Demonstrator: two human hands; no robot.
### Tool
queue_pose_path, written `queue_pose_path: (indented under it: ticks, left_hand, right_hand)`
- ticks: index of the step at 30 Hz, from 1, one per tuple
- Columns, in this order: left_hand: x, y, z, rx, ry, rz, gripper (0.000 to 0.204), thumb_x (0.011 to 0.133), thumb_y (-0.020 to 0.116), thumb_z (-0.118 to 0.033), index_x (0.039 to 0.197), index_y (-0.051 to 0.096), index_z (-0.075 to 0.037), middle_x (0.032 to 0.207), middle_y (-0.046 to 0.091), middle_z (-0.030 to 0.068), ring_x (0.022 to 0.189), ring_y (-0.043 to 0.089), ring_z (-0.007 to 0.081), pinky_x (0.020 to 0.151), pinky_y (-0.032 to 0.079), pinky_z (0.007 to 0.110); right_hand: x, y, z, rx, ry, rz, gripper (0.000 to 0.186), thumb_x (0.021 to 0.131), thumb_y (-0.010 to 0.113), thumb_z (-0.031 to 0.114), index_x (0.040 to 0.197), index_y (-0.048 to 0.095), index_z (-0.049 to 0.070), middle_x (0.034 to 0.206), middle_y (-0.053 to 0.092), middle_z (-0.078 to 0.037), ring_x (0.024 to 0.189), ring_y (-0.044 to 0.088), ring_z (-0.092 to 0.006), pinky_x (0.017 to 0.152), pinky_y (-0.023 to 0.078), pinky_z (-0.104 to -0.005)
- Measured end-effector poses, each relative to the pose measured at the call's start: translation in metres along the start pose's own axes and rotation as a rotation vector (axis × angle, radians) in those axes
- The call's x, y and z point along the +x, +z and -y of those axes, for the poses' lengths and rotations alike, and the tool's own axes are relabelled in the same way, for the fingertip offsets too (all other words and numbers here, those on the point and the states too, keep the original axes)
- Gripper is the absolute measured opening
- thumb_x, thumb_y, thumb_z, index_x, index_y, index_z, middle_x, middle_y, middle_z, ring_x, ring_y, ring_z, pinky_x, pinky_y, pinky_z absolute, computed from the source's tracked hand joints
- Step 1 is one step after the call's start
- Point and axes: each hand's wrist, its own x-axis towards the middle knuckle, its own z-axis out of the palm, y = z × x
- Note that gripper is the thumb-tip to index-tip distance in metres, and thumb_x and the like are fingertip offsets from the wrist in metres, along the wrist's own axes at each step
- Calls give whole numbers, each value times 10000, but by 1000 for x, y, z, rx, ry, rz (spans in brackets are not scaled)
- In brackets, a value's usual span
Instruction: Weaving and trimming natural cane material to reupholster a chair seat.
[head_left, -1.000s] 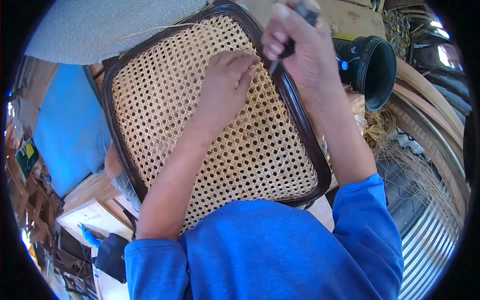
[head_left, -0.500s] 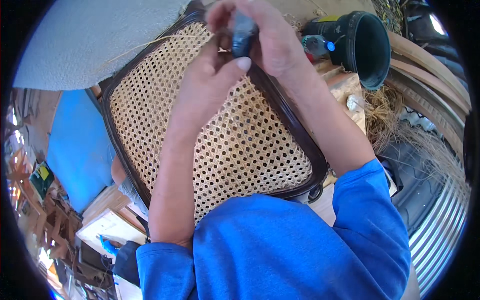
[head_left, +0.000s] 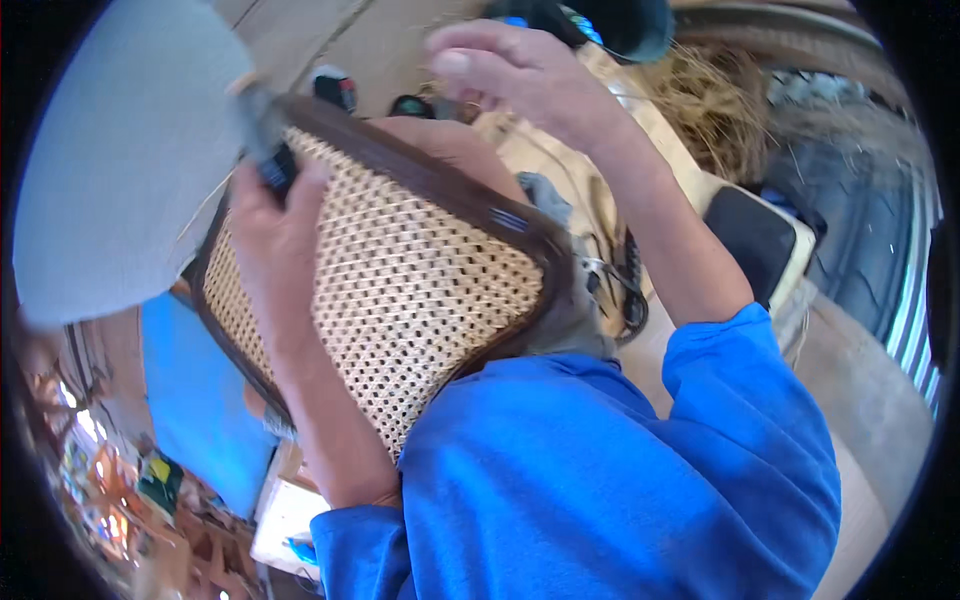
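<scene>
A woven cane panel (head_left: 400, 270) in a dark brown wooden frame (head_left: 400, 167) lies tilted across my lap. My left hand (head_left: 272, 235) is closed around a short dark object with a grey end (head_left: 268, 150), above the panel's left side. Motion blur hides what kind of object it is. My right hand (head_left: 535, 85) is raised beyond the frame's far right side, clear of the panel. Its fingers are loosely bent and apart, and I see nothing in them. A thin loose cane strand (head_left: 205, 210) sticks out past the frame on the left.
A pale grey rounded surface (head_left: 120, 170) fills the far left, with a blue sheet (head_left: 200, 390) below it. A dark bucket (head_left: 640, 25) stands at the far right, near a heap of dry fibre (head_left: 715, 110). Wood scraps (head_left: 190, 540) lie lower left.
My hands were together around the dark object over the panel's far edge. Now they are apart, the left carrying it leftward and the right without it. The panel sits more tilted and the view has shifted.
</scene>
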Motion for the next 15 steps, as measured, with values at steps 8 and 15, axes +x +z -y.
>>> queue_pose_path:
  ticks: [8,15]
  left_hand:
    - [-24,-40,41,-451,-29,-243,480,944,515,-409,1150,530,24,631,439,-12,576,419,93,529,344,235]
    - [-42,-53,59,-623,8,-414,395,937,557,-379,1094,548,-18,867,633,69,732,515,98,641,389,203]
  right_hand:
    - [-140,-47,-90,-78,541,-321,226,915,578,212,1006,623,11,779,594,-3,646,551,-66,579,446,-208]
    - [-149,-1,-98,-2,595,-268,180,920,564,171,990,616,15,773,581,2,659,538,-75,612,455,-227]
